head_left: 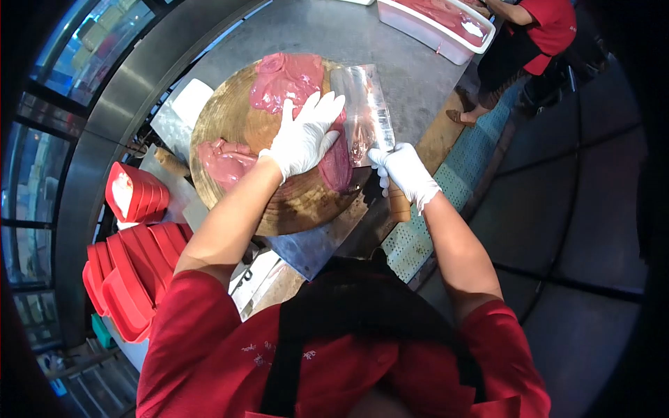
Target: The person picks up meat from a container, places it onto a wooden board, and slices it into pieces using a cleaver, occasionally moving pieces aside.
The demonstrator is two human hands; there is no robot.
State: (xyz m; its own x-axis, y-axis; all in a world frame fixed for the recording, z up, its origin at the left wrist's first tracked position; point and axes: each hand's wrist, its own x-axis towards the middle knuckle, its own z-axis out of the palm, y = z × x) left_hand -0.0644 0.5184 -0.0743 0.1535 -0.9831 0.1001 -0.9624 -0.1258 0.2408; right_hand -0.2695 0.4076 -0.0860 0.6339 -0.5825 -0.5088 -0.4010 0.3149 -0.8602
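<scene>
My left hand [305, 136], in a white glove, lies over a dark red strip of raw meat [337, 166], its fingers spread. In my gloved right hand [408, 173] is a wide cleaver [367, 104]; the fingers wrap its wooden handle [399, 202]. The broad shiny blade stands just right of the strip, at the edge of the round wooden chopping block [296, 209]. Beyond my left fingers rests a larger pink slab of meat [287, 83]. More pink meat [225, 161] sits at the block's left side, beside my left wrist.
Red plastic trays [136, 275] are stacked at left, with another red stack [139, 194] above them. A white tub of meat [446, 31] stands on the far end of the metal table [418, 83]. Another person in red [547, 31] is beside that tub.
</scene>
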